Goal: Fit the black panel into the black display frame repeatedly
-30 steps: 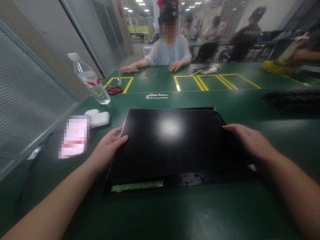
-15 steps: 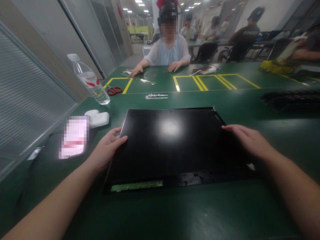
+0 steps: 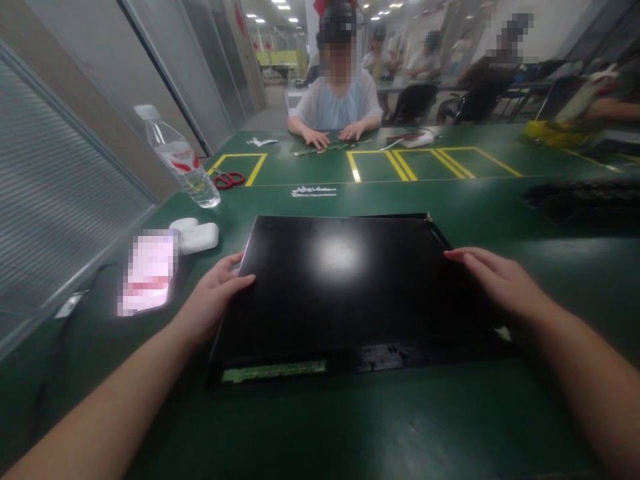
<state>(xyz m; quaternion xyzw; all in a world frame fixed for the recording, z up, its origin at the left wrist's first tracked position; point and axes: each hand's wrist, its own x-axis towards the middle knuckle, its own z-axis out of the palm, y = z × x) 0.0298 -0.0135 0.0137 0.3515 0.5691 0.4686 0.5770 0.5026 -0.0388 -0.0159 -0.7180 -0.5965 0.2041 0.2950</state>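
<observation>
A flat black display panel [image 3: 320,300] lies in front of me, a bright reflection on its glossy face. Behind its upper right corner a thin black frame [image 3: 427,217] shows. Along the near edge runs a strip of green circuit board [image 3: 275,371]. My left hand [image 3: 217,290] is closed on the panel's left edge, thumb on the face and fingers at the side. At the right edge, my right hand [image 3: 487,270] pinches with its fingertips; its lower fingers are hidden.
On the left stand a water bottle [image 3: 183,167], a white case [image 3: 200,238] and a lit phone [image 3: 149,270]. Red scissors [image 3: 230,180] lie farther back. White strips [image 3: 314,191] lie beyond the panel. Across the green table [image 3: 425,427] a person [image 3: 337,100] sits with both hands on it.
The person across has drawn one hand in from the left, and a thin strip now lies before their hands. My hands and the display panel have hardly moved.
</observation>
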